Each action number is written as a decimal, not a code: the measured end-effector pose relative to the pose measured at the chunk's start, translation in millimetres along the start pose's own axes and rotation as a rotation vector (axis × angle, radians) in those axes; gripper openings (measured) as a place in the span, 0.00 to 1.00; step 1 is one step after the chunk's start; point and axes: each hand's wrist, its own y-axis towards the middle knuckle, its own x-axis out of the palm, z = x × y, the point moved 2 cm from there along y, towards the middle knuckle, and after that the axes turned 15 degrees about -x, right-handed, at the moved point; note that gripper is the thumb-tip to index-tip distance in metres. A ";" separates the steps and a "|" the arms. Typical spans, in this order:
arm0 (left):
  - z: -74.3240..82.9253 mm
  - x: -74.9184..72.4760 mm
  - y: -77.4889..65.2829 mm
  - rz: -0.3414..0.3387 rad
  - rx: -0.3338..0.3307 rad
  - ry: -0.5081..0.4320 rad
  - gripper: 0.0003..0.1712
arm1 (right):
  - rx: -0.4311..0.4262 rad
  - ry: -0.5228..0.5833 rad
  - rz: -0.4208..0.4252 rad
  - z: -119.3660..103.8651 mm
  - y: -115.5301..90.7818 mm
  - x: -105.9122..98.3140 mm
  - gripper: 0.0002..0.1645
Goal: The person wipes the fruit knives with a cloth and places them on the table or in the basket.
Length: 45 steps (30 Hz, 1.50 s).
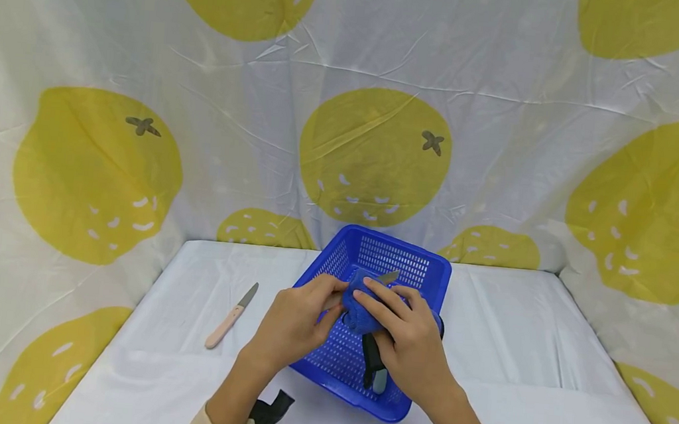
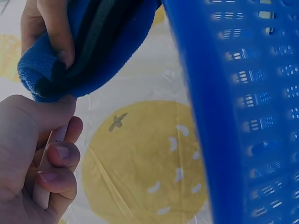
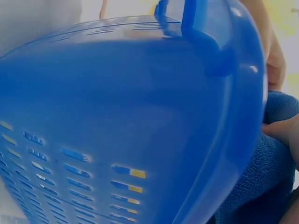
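Observation:
My left hand (image 1: 295, 315) grips the pale pink handle of a knife (image 2: 44, 186) over the blue basket (image 1: 334, 358). A blue cloth (image 1: 358, 314) is folded around the knife, and its blade tip (image 1: 391, 277) sticks out past the far side of the fold. With fingers on top and thumb below, my right hand (image 1: 414, 341) holds the cloth against the blade. Most of the blade is hidden by the cloth. In the left wrist view, the cloth's underside shows a dark band, and the left thumb lies right at its edge.
On the white table to the left lies another pink-handled knife (image 1: 232, 317), blade pointing away. Inside the basket, below the right hand, are a black object (image 1: 371, 361) and a grey rounded piece (image 1: 380, 380). A lemon-print curtain (image 1: 502, 118) hangs behind the table.

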 end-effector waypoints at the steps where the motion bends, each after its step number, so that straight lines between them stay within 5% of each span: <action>1: 0.3 -0.2 -0.2 0.001 0.002 0.002 0.18 | 0.002 -0.006 0.000 0.2 0.1 0.0 0.36; 37: -1.1 -3.7 -2.3 -0.034 -0.046 -0.044 0.15 | 0.159 -0.134 0.134 47.3 -15.5 -28.1 0.32; 45: -3.3 -4.8 -1.8 -0.029 -0.076 -0.057 0.14 | 0.193 -0.075 0.192 47.6 -17.6 -33.7 0.34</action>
